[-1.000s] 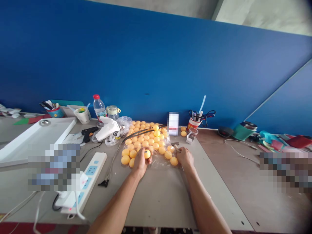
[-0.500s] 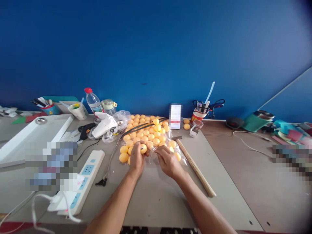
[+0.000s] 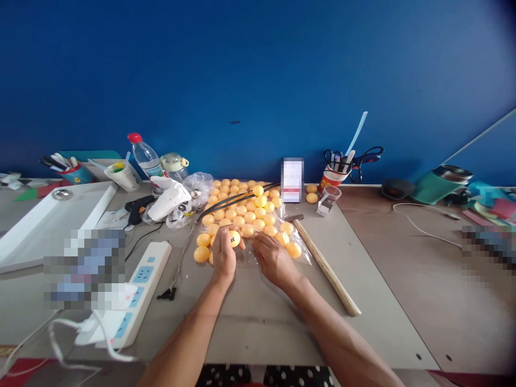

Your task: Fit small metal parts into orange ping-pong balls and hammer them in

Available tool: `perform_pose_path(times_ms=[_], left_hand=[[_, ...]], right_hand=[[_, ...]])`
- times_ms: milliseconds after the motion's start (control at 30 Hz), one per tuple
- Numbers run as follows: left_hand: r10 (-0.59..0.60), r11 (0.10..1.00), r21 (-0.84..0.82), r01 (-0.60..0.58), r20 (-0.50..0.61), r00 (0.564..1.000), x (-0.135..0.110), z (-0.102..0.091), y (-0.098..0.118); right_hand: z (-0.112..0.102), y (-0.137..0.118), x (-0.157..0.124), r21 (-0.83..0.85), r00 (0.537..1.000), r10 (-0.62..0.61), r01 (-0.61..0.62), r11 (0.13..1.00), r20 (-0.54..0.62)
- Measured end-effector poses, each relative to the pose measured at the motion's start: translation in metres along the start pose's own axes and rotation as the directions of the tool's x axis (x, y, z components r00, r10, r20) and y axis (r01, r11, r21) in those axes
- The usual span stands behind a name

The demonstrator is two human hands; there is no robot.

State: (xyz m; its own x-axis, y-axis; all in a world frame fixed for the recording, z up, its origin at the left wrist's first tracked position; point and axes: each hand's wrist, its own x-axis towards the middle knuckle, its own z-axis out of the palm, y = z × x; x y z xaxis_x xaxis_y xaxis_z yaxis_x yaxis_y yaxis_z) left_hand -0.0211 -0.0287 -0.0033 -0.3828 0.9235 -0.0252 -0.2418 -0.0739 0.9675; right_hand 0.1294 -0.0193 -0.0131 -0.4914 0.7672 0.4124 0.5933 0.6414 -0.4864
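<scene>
An orange ping-pong ball (image 3: 234,238) with a dark printed mark is held in my left hand (image 3: 224,255), thumb on the near side and fingers behind. To its right, my right hand (image 3: 276,259) has its fingers bunched together at the near edge of a clear plastic bag (image 3: 304,257). Whether the fingertips grip the bag or something small is hidden. Many more orange ping-pong balls (image 3: 238,221) fill the bag and spread beyond my hands. Black straps (image 3: 237,201) lie across them. A hammer (image 3: 327,269) with a wooden handle rests right of the bag.
On the left are a white power strip (image 3: 139,293), a black glue gun (image 3: 135,209), a white tray (image 3: 80,212) and a bottle with a red cap (image 3: 145,156). A blurred-out phone-like screen (image 3: 292,180), a red cup of pens (image 3: 332,177) and two loose balls (image 3: 312,198) stand behind.
The ball in my left hand has turned, its print showing differently. My right hand's fingers have drawn closer together, knuckles lower. The whole view has shifted slightly.
</scene>
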Motion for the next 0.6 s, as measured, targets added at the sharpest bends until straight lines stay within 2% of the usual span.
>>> perform_pose_path(times_ms=[67, 133, 333, 467, 600], left_hand=[[0.162, 0.982, 0.09, -0.165, 0.038, 0.986, -0.001, 0.001, -0.0005], [0.233, 0.962, 0.127, -0.241, 0.078, 0.969, -0.0019, 0.0018, -0.0014], [0.214, 0.957, 0.172, -0.232, 0.117, 0.97, -0.0026, 0.0032, -0.0054], [0.191, 0.956, 0.198, -0.216, 0.136, 0.972, -0.0037, 0.0048, -0.0021], [0.175, 0.953, 0.223, -0.203, 0.139, 0.975, -0.0063, 0.0063, 0.0025]], right_hand=[[0.0026, 0.0033, 0.001, -0.051, 0.999, 0.027, -0.029, 0.998, -0.039], [0.0056, 0.0048, 0.0015, -0.109, 0.998, 0.051, -0.056, 0.992, -0.044], [0.0108, -0.0012, 0.0007, -0.237, 0.99, 0.127, -0.11, 0.965, 0.058], [0.0101, -0.0015, 0.0002, -0.231, 0.987, 0.151, -0.134, 0.964, 0.057], [0.0099, 0.0006, 0.0002, -0.294, 0.983, 0.175, -0.154, 0.943, 0.048]])
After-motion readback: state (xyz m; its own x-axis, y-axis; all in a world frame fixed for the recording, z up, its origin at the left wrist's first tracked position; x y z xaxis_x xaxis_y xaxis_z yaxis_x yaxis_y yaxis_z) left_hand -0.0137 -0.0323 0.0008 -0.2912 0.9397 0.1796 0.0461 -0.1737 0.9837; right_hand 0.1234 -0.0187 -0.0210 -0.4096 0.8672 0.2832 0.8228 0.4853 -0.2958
